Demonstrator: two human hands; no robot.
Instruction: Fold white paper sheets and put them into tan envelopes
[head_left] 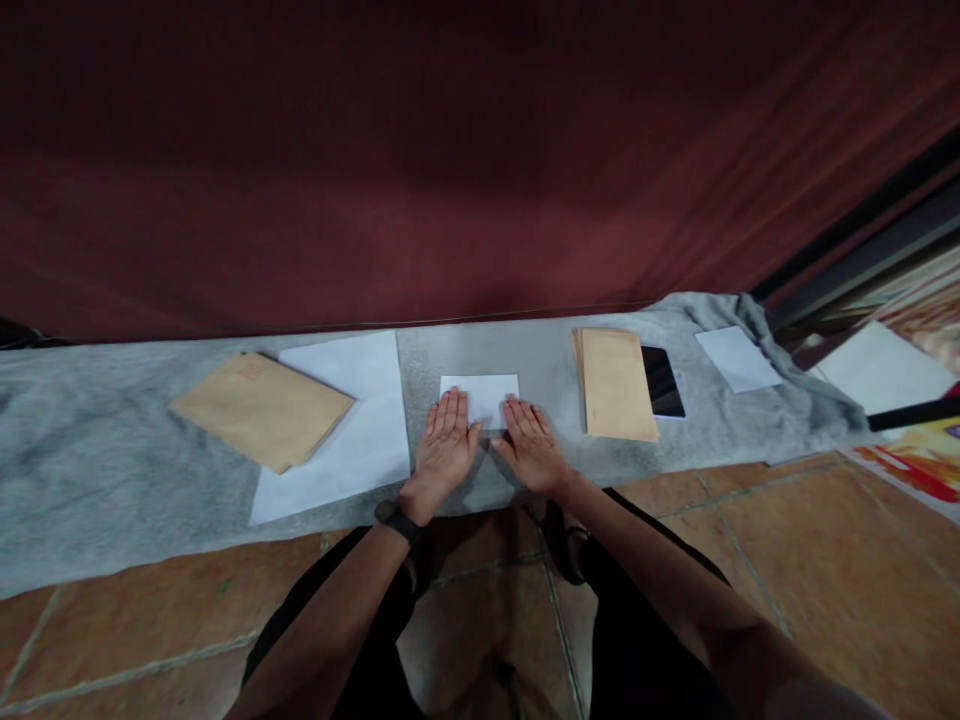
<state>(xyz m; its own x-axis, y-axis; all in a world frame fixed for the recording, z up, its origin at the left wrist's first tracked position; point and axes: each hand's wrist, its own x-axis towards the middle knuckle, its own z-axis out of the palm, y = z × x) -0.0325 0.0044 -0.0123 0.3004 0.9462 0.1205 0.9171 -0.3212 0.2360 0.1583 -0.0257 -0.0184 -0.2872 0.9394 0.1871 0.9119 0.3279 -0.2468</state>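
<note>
A small white sheet of paper, which looks folded, lies flat on the grey cloth in front of me. My left hand rests flat on its left side, fingers stretched forward. On the right side of the same paper lies my right hand, palm down with the fingers out. Both thumbs point inward near the paper's near edge. Neither hand grips anything; the palms hide the paper's lower corners.
Left of me, brown envelopes lie over large white sheets. Another stack of brown envelopes partly covers a dark phone or tablet on the right. Farther right is a white sheet. A dark red curtain hangs behind the cloth-covered surface.
</note>
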